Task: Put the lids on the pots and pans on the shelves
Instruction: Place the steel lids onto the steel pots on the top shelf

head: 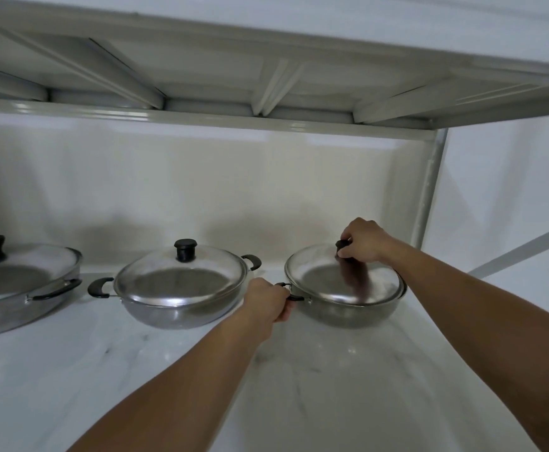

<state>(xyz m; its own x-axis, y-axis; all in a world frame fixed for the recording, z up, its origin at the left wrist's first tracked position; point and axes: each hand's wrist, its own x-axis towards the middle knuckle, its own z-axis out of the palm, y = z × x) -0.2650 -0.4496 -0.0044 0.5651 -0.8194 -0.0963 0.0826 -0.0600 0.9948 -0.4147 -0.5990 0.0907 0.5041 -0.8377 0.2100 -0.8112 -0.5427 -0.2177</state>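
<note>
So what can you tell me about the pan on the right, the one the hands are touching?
The right pan is round, shallow and shiny, like steel, and sits upright on the white marbled shelf, near the shelf's right end. A domed metal lid covers it, its edge slightly past the rim on the right. The right hand pinches the lid's dark knob. The left hand grips the pan's black side handle. It stands apart from the middle pan.
</note>
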